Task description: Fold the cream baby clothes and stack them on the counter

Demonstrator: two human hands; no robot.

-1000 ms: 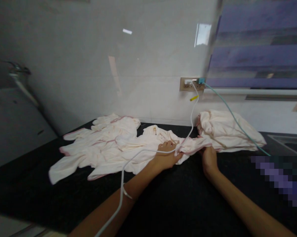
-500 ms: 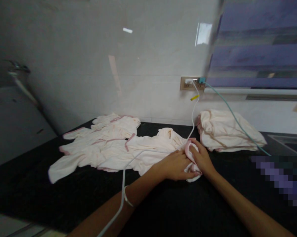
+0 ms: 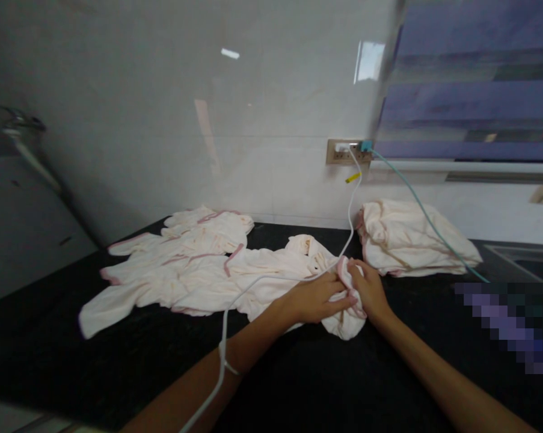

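A cream cloth garment with pink edging point(image 3: 275, 267) lies spread on the black countertop, its right end bunched up. On that bunched end rests my left hand point(image 3: 323, 299), fingers closed on the cloth near the pink edge. From the other side, my right hand point(image 3: 371, 293) pinches the same edge between thumb and fingers. A loose fold hangs below the two hands on the counter. Crossing over the garment and my left forearm is a white cable point(image 3: 253, 281). More pink-edged garments point(image 3: 199, 234) overlap it at the left.
At the back right sits a stack of folded cream garments point(image 3: 415, 240), with a teal cable point(image 3: 415, 189) running over it. A wall socket point(image 3: 343, 151) holds both plugs. A sink edge point(image 3: 519, 255) shows at far right, a tap point(image 3: 23, 123) at far left.
The bunched end has loosened, and more cloth now hangs out below my hands. My left fingers have shifted along the pink edge. The view has turned slightly.
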